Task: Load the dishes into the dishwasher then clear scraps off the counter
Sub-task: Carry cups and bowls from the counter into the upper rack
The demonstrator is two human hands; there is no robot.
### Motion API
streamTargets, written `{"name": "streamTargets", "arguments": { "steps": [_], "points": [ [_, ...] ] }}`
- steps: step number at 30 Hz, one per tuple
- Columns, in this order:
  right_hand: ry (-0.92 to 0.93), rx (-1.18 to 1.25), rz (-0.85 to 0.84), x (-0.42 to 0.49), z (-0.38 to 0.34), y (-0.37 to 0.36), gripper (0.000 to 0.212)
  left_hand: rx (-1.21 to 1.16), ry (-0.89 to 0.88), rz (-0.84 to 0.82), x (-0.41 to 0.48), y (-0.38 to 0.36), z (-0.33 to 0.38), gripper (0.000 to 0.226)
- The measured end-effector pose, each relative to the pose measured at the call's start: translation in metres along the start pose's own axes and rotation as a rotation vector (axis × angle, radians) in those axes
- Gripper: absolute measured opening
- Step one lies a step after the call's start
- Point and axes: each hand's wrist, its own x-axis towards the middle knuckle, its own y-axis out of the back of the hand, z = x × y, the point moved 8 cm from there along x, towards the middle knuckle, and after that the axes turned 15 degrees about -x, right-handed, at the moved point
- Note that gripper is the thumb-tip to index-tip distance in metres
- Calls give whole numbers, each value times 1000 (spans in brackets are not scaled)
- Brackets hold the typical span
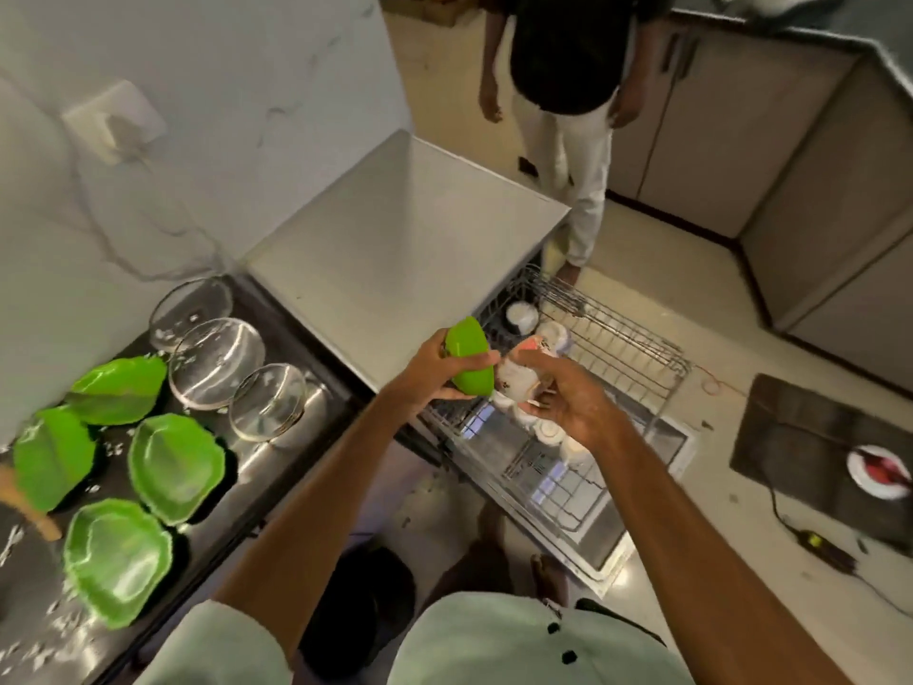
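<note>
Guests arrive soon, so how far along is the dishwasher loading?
Partly done. White cups already sit in the pulled-out rack. In hand: the left hand grips a green bowl and the right hand holds a patterned cup above the rack. Left: four green bowls, three glass bowls and scattered scraps lie on the counter.

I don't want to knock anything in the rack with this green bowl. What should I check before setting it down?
1. Left hand grips the small green plastic bowl: ok.
2. Wire dishwasher rack pulled out: ok.
3. Bare rack space on the far right: ok.
4. Right hand free of the white patterned cup: cannot tell.
5. Standing person's foot clear of the rack: cannot tell.
</note>
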Motion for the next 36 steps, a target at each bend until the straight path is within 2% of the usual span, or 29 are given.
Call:
{"name": "streamTargets", "arguments": {
  "steps": [4,5,9,13,18,22,30,36],
  "points": [
    [-47,138,133,31,16,42,41,99,51,-104,56,-38,-7,53],
    [-63,188,176,40,20,51,44,119,65,-109,72,-45,-10,54],
    [-137,217,407,78,40,94,71,262,113,-128,148,-62,-34,101],
    [-151,172,509,116,55,121,67,368,132,-113,211,-73,-58,110],
    [-188,195,697,167,91,163,81,487,87,-6,283,-84,-99,106],
    [-195,189,793,211,130,194,90,640,-24,47,335,-103,-138,114],
    [-193,-61,1030,252,163,251,88,911,-85,42,411,-158,-199,124],
    [-146,-359,1056,275,165,260,102,1149,-121,27,436,-167,-227,129]
  ]
}}
